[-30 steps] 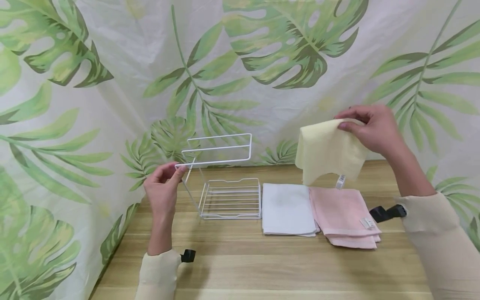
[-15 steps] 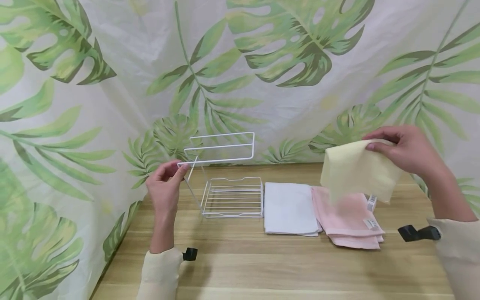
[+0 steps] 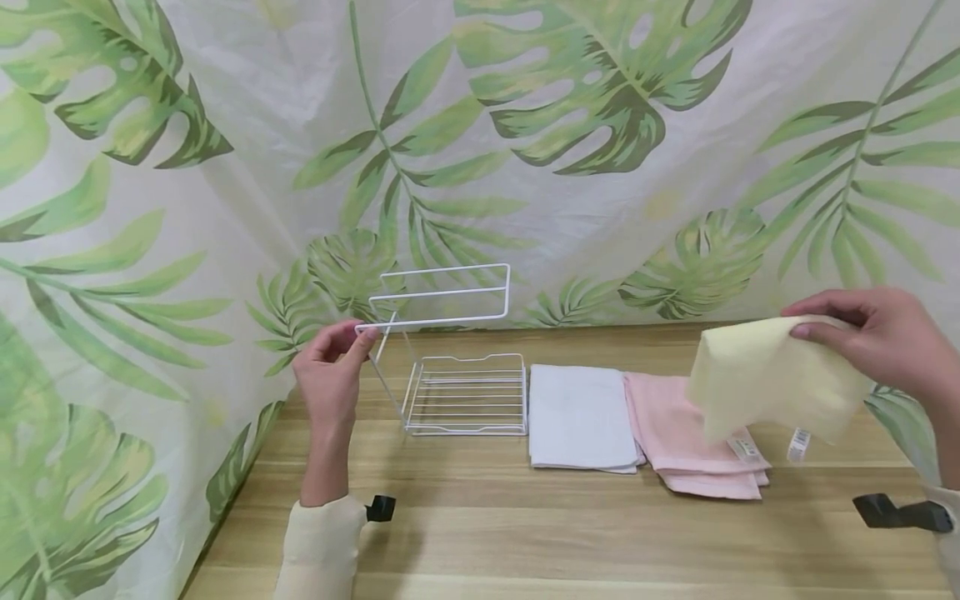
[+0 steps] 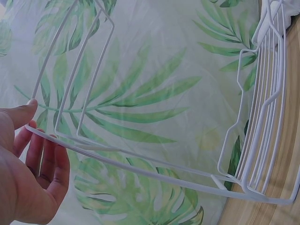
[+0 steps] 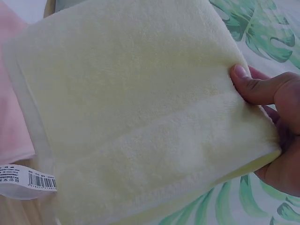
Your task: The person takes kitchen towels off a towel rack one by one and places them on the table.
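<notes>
My right hand (image 3: 877,333) pinches a folded pale yellow towel (image 3: 776,375) along its top edge, thumb on the near face. The towel hangs above the table, right of a folded pink towel (image 3: 675,433), overlapping it in the head view. A white label (image 5: 35,183) with a barcode sticks out from its lower edge. At the left, my left hand (image 3: 330,375) pinches the upper front corner of a white wire rack (image 3: 442,322) between thumb and fingers. In the left wrist view the rack's slatted base (image 4: 267,117) lies on the wooden table.
A folded white towel (image 3: 581,417) lies flat between the rack and the pink towel. The wood-grain table (image 3: 525,533) meets a leaf-patterned sheet (image 3: 570,225) at the back and left. Small black devices sit at both wrists.
My right hand has moved right and downward with the yellow towel, from over the white and pink towels to the pink one's right. My left hand keeps its grip on the rack.
</notes>
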Motion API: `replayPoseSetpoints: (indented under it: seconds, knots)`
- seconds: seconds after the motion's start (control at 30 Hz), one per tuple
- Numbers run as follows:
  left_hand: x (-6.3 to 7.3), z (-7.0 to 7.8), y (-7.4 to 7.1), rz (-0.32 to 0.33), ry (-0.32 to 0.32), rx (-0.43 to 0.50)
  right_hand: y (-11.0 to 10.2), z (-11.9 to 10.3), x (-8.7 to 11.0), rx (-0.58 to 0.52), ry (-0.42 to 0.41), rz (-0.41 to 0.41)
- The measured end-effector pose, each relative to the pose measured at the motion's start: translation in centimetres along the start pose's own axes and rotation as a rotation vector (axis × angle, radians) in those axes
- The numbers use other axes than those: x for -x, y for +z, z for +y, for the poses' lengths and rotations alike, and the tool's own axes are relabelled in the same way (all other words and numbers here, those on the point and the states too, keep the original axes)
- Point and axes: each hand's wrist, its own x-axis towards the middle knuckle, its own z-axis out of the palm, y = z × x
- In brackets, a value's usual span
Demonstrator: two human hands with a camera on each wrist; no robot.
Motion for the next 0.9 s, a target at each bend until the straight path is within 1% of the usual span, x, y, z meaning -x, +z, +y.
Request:
replayPoseSetpoints:
  seconds: [0.13,0.2,0.27,0.4,0.5,0.57,0.67,0.8,0.9]
  knots:
    - [0.1,0.0,0.0,0.004,-0.003,0.0,-0.3,0.9,1.0,-0.01,-0.018,0.014]
    - [0.1,0.0,0.0,0.006,-0.002,0.003,-0.4,1.4,1.5,-0.034,-0.045,0.03]
    - [0.1,-0.1,0.0,0.007,0.001,0.007,-0.6,1.9,1.9,-0.081,-0.072,0.038]
    - [0.1,-0.1,0.0,0.006,0.007,0.012,-0.9,3.3,2.9,-0.189,-0.16,0.042]
    - [0.1,-0.1,0.0,0.006,0.009,0.011,-1.0,4.6,3.5,-0.276,-0.175,0.038]
    - [0.1,-0.1,0.0,0.005,0.011,0.008,-1.2,5.5,4.0,-0.316,-0.147,0.038]
    - [0.1,-0.1,-0.1,0.003,0.014,-0.002,-1.4,6.8,4.9,-0.335,-0.109,0.036]
    - [0.1,-0.2,-0.1,0.0,0.014,-0.002,-1.2,8.0,6.1,-0.332,-0.104,0.027]
    - [0.1,-0.2,-0.1,-0.002,0.012,0.0,-1.2,8.5,6.8,-0.348,-0.08,0.023]
